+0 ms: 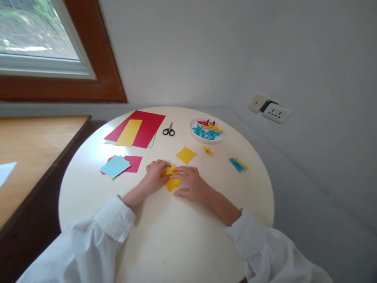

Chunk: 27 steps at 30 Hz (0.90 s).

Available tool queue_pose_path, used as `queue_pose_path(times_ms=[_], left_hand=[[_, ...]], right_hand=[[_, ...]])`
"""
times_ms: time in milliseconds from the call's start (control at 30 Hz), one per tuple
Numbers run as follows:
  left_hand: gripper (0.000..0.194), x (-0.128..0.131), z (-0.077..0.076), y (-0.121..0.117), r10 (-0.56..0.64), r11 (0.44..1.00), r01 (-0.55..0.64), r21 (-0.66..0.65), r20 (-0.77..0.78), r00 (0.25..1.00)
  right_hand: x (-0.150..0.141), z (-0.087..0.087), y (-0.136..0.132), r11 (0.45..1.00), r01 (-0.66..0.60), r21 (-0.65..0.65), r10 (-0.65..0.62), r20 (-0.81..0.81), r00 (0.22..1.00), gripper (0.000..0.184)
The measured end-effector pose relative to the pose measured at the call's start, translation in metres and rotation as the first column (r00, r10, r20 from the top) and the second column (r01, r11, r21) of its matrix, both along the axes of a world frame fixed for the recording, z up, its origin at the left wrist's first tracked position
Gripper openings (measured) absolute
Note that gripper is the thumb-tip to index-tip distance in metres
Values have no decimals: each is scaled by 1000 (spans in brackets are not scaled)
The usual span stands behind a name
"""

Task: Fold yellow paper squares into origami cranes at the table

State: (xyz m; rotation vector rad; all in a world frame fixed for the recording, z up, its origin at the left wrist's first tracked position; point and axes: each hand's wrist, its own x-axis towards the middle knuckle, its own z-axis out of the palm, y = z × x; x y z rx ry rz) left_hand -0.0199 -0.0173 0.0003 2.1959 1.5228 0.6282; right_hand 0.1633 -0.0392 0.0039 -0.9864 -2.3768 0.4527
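A small sheet of yellow paper [172, 185], partly folded along its far side, lies on the table between my two hands. My left hand [157, 173] is closed at the sheet's left edge, fingertips on the folded part. From the other side, the fingers of my right hand [191, 184] press on the fold, while its lowest digit rests apart on the tabletop. My fingers cover parts of the folded edge. Just beyond them lies a flat yellow square [186, 155], and a small yellow folded paper crane [207, 150] sits to its right.
On the round white table [182, 243], a white dish [207, 140] holds several paper cranes. Black-handled scissors [169, 131] lie near large red sheets [147, 127] with a yellow strip [129, 133]. Light blue squares [114, 167] lie left; folded blue strips [237, 165] lie right.
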Motion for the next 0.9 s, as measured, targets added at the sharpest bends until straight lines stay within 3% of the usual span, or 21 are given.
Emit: queue_pose_path(times_ms=[133, 267, 433, 567, 733, 900], left_hand=[[21, 1, 2, 0, -2, 1000, 2, -7, -6, 1000], [23, -2, 4, 1, -80, 997, 80, 0, 2, 997], [36, -10, 7, 1, -170, 985, 170, 2, 107, 980], [30, -16, 13, 0, -214, 975, 221, -24, 174, 961], [37, -17, 18, -2, -300, 954, 299, 35, 65, 952], [18, -16, 15, 0, -286, 956, 287, 67, -22, 958]], right_hand=[[4, -2, 2, 1000, 15, 13, -15, 34, 999, 37], [5, -4, 5, 999, 48, 10, -48, 22, 999, 24], [7, -4, 9, 998, 67, -21, -67, -5, 998, 17], [10, -4, 12, 996, 84, -24, -84, -30, 996, 18], [13, -2, 15, 996, 90, -28, -92, -90, 992, 17], [15, -3, 16, 997, 81, -15, -82, -109, 991, 20]])
